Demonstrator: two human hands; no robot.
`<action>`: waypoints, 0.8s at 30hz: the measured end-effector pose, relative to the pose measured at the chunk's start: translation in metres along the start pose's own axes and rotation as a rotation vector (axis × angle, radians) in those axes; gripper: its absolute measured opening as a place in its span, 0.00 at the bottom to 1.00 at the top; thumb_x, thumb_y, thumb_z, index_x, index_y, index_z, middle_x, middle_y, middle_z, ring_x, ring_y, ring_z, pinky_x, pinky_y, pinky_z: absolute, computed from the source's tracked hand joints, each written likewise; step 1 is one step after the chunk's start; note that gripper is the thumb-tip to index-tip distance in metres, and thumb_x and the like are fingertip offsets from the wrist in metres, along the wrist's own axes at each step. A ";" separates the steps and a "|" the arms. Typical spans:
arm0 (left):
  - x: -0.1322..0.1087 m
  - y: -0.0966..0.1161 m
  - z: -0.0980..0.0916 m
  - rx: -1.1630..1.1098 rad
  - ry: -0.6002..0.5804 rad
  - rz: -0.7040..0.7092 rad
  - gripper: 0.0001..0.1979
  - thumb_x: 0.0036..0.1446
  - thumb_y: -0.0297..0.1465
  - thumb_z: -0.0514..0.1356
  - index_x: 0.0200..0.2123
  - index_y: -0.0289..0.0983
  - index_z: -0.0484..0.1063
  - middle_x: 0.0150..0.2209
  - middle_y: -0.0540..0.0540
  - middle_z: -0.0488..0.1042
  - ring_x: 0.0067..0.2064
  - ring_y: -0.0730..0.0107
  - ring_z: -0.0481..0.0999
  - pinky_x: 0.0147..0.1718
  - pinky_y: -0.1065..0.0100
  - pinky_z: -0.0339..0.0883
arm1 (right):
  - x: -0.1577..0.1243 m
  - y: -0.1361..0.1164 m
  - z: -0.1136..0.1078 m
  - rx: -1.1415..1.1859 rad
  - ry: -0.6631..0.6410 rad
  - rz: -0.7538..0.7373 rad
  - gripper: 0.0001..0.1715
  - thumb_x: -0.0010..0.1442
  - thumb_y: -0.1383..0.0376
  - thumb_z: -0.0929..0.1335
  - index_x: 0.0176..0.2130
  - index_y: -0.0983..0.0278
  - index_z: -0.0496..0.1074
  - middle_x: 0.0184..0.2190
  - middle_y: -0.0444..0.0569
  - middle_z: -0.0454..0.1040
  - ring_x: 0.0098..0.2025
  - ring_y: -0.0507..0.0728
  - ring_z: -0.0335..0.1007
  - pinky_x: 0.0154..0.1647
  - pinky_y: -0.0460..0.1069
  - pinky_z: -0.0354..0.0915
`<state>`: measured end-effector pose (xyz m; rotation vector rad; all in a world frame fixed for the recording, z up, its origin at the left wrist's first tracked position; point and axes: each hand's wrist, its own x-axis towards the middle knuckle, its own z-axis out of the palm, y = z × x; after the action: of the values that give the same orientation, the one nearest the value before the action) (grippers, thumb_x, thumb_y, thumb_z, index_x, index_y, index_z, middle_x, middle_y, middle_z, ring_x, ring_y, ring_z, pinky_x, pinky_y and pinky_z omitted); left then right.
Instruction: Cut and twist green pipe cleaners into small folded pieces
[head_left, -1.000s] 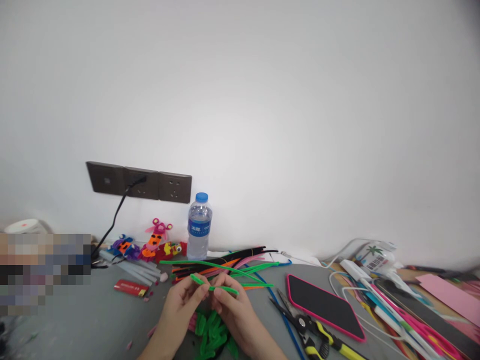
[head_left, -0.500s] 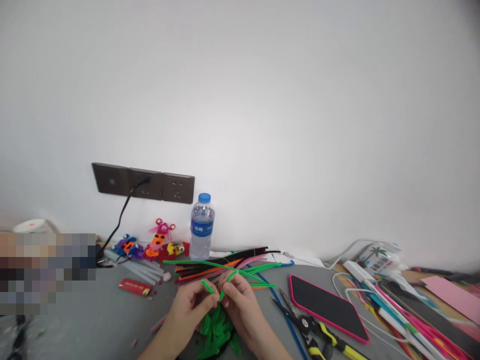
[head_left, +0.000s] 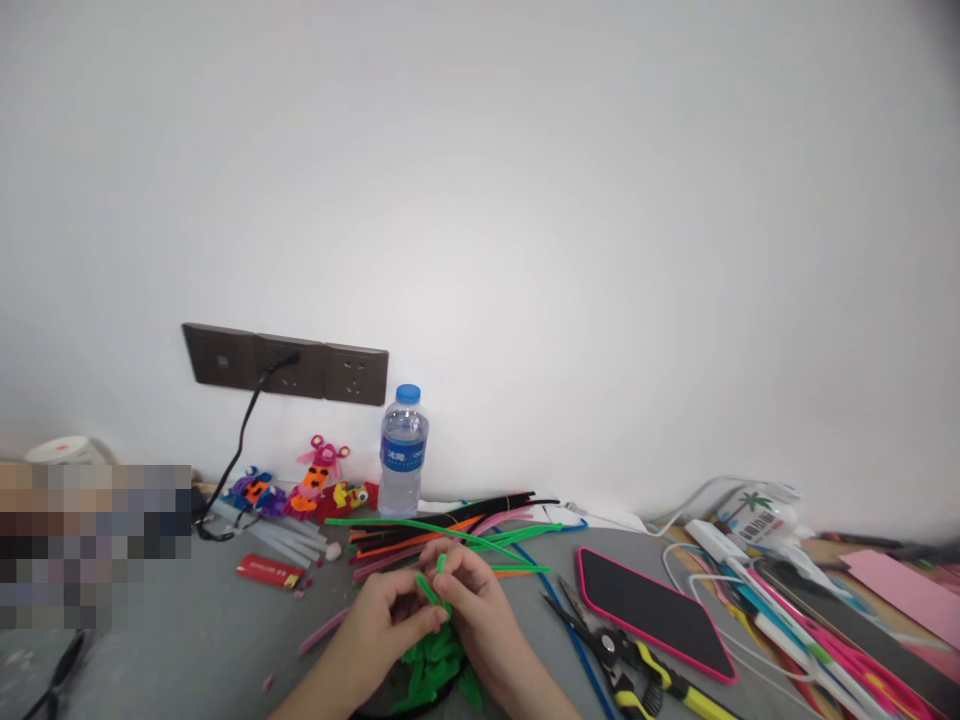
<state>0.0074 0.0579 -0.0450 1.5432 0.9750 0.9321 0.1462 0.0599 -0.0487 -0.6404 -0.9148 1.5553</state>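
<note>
Both hands pinch a short, bent, bright-green fuzzy stem.
Thumb and fingers of the left hand [head_left: 394, 615] and right hand [head_left: 474, 602] grasp the stem [head_left: 428, 589] above the grey surface [head_left: 202, 640]; whether its visible parts join is hidden. It looks light, soft and bendable, hardly slippery, best pinched near its ends. At 6 o'clock from the hands lies a pile of short green fuzzy pieces [head_left: 429, 672]; at 12, long multicoloured fuzzy stems [head_left: 491, 510]; towards 4, black pliers with yellow-trimmed handles [head_left: 609, 645]; at 3, a pink-edged black phone [head_left: 656, 612].
</note>
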 end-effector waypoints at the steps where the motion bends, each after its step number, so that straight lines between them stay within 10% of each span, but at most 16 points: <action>1: 0.000 -0.001 0.000 0.025 0.000 0.000 0.11 0.52 0.35 0.62 0.25 0.33 0.75 0.20 0.54 0.62 0.25 0.73 0.57 0.24 0.73 0.50 | 0.000 0.001 -0.001 -0.003 -0.008 -0.001 0.13 0.44 0.62 0.78 0.23 0.62 0.72 0.34 0.46 0.71 0.33 0.53 0.64 0.35 0.48 0.60; 24: -0.006 0.003 0.004 0.317 0.031 0.083 0.10 0.53 0.33 0.62 0.36 0.37 0.80 0.29 0.47 0.79 0.29 0.64 0.70 0.30 0.70 0.61 | 0.002 0.009 -0.009 -0.127 -0.119 -0.014 0.09 0.45 0.62 0.77 0.24 0.62 0.77 0.35 0.47 0.70 0.33 0.53 0.67 0.31 0.48 0.64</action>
<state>0.0093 0.0502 -0.0431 1.8503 1.1292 0.8916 0.1485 0.0635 -0.0607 -0.6347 -1.1126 1.5445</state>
